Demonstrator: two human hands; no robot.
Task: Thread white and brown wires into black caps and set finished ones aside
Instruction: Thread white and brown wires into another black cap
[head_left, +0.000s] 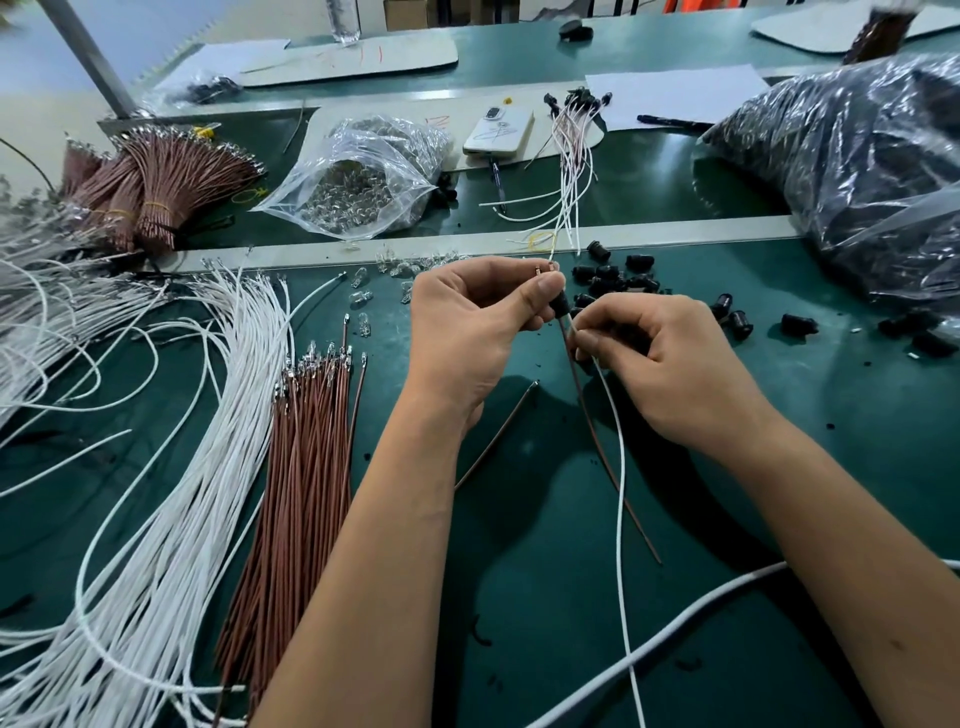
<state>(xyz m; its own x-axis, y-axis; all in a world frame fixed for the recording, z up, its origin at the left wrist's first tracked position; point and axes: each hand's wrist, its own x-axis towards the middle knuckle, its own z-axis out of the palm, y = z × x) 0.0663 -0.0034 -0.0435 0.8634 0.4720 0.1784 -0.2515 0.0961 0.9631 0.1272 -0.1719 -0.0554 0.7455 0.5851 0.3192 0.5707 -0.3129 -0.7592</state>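
While my left hand (467, 322) pinches the tiny black cap (562, 306), right hand (660, 358) pinches the floppy white wire (618, 467) & brown wire (605, 447) close to the cap, w/ light grip.

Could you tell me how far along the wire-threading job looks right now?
Done: a small batch of white wires with black caps lies set aside. In hand: the left hand holds a black cap, the right hand pinches its white wire. Left: loose brown wires, white wires and black caps.

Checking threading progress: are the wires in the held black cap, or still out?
In: brown wire and white wire trail from the black cap that the left hand grips.
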